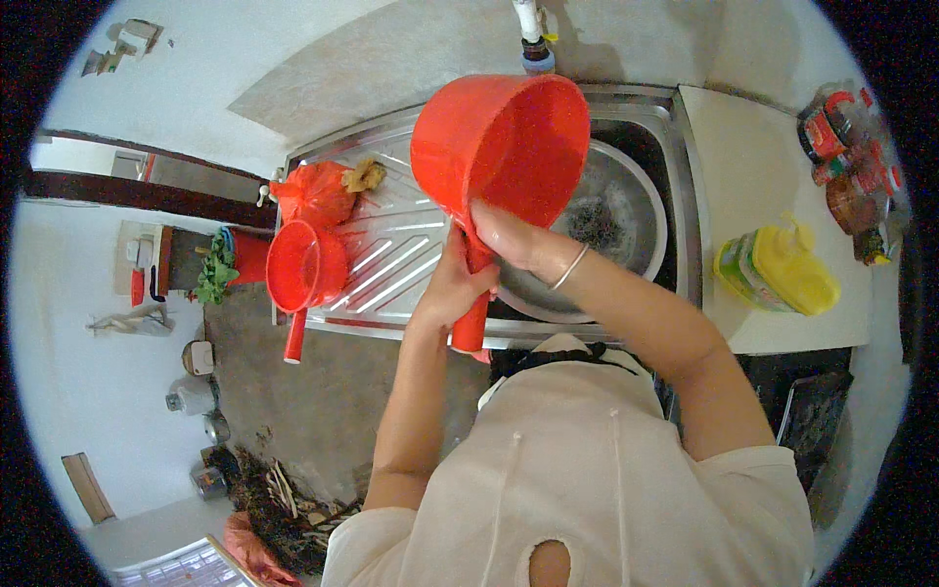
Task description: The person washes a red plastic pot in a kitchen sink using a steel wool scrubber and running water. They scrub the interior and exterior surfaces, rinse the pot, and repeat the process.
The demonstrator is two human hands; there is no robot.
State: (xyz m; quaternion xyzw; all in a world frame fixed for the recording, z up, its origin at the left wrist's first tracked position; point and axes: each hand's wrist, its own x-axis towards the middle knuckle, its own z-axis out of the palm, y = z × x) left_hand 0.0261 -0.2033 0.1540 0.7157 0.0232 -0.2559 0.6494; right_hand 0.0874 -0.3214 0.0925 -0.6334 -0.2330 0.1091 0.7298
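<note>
A large red plastic water dipper is tilted over the sink, its mouth facing right. My left hand grips its handle from the left, thumb across the front. At the rim, where the handle meets the bowl, my right hand closes on the dipper; some of its fingers are hidden. A round metal basin sits in the sink bowl below, with cloudy liquid and dark specks at its middle. To the left, a smaller red dipper rests at the drainboard's edge, its handle jutting out.
A red plastic bag and a yellowish scrubber lie on the ridged steel drainboard. A yellow detergent jug stands on the right counter, with several bottles behind. Leafy greens are near a red bucket.
</note>
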